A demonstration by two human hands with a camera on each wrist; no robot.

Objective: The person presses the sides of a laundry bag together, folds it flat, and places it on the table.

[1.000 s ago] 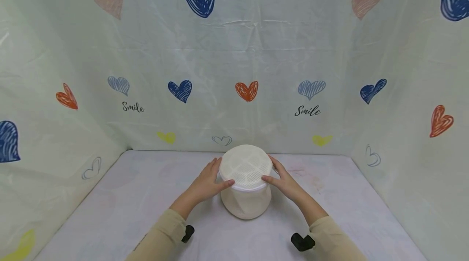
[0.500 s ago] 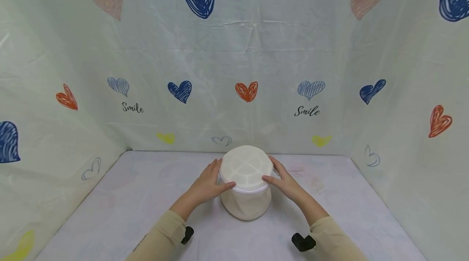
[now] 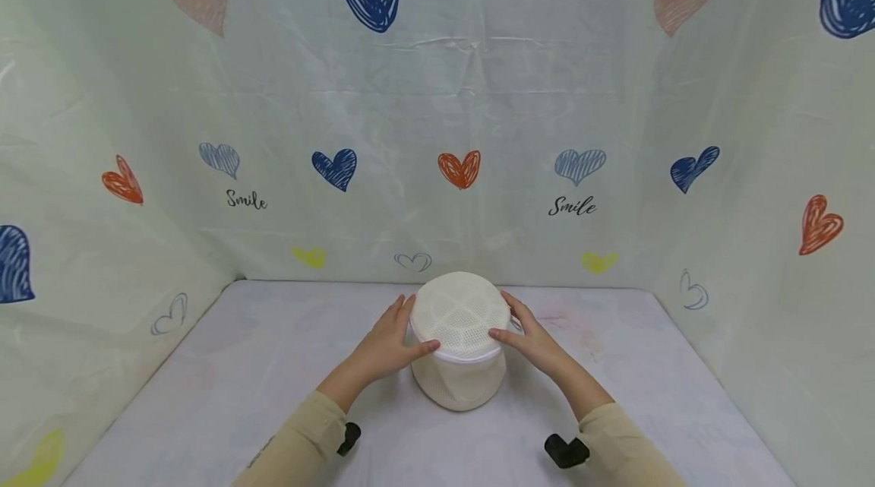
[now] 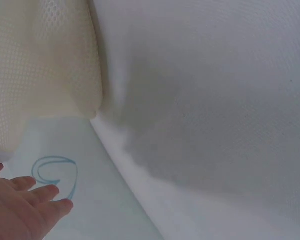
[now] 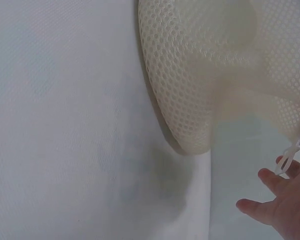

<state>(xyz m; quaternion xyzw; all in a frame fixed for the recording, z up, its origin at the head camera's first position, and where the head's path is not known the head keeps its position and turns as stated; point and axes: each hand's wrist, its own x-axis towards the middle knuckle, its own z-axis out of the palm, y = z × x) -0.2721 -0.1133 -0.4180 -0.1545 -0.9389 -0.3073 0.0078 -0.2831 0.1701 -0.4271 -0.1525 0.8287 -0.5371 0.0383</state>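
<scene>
A cream mesh laundry bag point(image 3: 459, 388) stands upright on the table, its round mesh top point(image 3: 461, 312) edged by a white band. My left hand point(image 3: 383, 339) touches the bag's left side, thumb at the band's front; in the left wrist view its fingers point(image 4: 49, 194) are spread and straight. On the opposite side is my right hand point(image 3: 536, 336), thumb on the front edge and the other fingers along the far right side. The right wrist view shows those fingers point(image 5: 275, 182) spread out, with a pale zipper pull point(image 5: 289, 156) beside them. The bag's sides sag inward in soft folds.
A pale tablecloth point(image 3: 225, 396) covers the table. Behind it and at both sides hangs a white sheet point(image 3: 465, 107) printed with hearts and "Smile". Black wrist mounts point(image 3: 566, 451) stick out inward from the beige sleeves point(image 3: 301, 434).
Both hands stay at the bag's sides in nearly the same pose. The mesh top has tipped very slightly toward the front.
</scene>
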